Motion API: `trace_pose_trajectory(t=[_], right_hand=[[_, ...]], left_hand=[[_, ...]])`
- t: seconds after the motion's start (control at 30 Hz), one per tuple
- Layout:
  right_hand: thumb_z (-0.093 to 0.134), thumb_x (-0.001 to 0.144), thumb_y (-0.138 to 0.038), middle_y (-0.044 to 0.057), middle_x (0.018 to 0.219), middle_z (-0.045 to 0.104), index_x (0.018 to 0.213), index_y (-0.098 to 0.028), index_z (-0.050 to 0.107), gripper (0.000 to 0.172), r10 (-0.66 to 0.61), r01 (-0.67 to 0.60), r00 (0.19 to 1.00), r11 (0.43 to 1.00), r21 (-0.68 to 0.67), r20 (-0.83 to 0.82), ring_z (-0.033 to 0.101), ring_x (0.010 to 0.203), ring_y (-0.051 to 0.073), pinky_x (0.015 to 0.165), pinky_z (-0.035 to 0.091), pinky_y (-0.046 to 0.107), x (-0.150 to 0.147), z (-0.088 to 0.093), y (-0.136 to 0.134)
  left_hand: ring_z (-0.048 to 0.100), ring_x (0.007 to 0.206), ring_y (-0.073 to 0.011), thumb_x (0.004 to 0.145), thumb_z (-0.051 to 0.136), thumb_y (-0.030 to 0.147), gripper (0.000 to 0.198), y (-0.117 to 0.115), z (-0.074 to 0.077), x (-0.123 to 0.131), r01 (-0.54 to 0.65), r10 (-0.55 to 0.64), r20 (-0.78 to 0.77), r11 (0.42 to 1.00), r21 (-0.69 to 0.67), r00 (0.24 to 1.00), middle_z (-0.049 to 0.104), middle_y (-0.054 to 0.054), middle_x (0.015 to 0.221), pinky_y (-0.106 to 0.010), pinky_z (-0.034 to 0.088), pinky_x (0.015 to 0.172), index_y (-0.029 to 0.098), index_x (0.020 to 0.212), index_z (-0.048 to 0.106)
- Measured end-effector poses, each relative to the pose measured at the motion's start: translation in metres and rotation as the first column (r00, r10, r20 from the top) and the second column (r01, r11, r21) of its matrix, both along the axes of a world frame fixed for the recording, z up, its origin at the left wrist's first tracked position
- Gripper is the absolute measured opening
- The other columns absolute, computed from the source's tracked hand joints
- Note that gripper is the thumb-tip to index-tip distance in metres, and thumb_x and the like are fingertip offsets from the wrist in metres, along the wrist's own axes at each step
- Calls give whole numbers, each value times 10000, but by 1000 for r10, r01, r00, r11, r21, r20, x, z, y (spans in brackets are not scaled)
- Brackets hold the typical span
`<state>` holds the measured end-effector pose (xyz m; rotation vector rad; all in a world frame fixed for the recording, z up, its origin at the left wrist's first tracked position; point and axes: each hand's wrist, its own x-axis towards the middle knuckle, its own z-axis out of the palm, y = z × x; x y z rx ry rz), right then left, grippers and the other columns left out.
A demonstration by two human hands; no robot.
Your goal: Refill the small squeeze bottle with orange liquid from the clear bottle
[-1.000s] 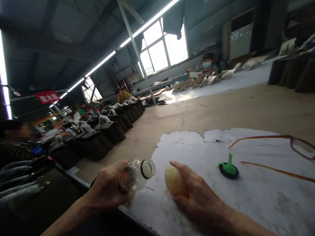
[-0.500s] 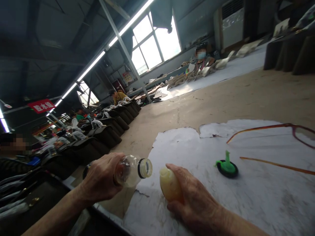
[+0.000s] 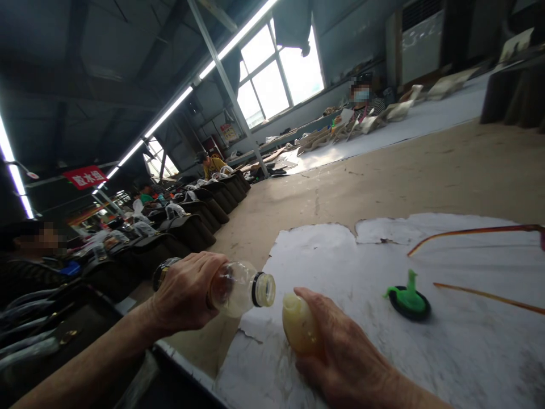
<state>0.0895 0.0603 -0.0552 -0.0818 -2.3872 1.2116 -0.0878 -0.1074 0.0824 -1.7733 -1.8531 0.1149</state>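
My left hand (image 3: pixel 185 294) is wrapped around a clear plastic bottle (image 3: pixel 242 288) with no cap, tipped sideways so its open mouth faces right. A wristwatch (image 3: pixel 164 270) shows on that wrist. My right hand (image 3: pixel 343 352) grips a small soft bottle of yellowish liquid (image 3: pixel 300 328), its open top just below and right of the clear bottle's mouth. Both are held over the near edge of a white sheet (image 3: pixel 426 352) on the table.
A green nozzle cap on a black ring (image 3: pixel 409 296) lies on the white sheet, with thin brown spectacle arms (image 3: pixel 472 232) beyond it. Dark bags (image 3: pixel 193 224) line the left. Other people sit at the left edge and far along the brown table (image 3: pixel 383 176).
My left hand has raised the clear bottle a little and brought its mouth closer to the yellowish bottle. The view has shifted slightly; the green cap lies where it was.
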Motion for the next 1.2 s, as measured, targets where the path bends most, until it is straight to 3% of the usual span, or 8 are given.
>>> trace_pose_trajectory(t=[0.3,0.57,1.2], right_hand=[[522,620,-127,155,1260,428,1319,-101,284,739,-4,4,1000,1000,6,0,401,1174,260,1003,343,445,0,-1,0],[535,587,-100,107,1045,505,1186,-135,342,630,-20,19,1000,999,-28,-7,508,951,229,846,445,373,3,6,-3],[533,597,-124,127,1129,496,1212,-138,346,643,-35,36,998,999,13,-47,497,1023,256,887,433,395,1,0,-2]], left_hand=[[586,743,-234,729,540,174,233,7,8,1,61,-61,-80,998,-2,995,599,-84,805,-358,454,666,126,951,490],[609,790,-238,727,564,201,272,9,18,3,98,-98,-184,995,-5,978,623,-102,849,-352,475,725,134,978,481],[614,819,-246,722,547,141,254,17,21,5,149,-144,-232,989,3,962,631,-121,856,-359,488,754,102,968,502]])
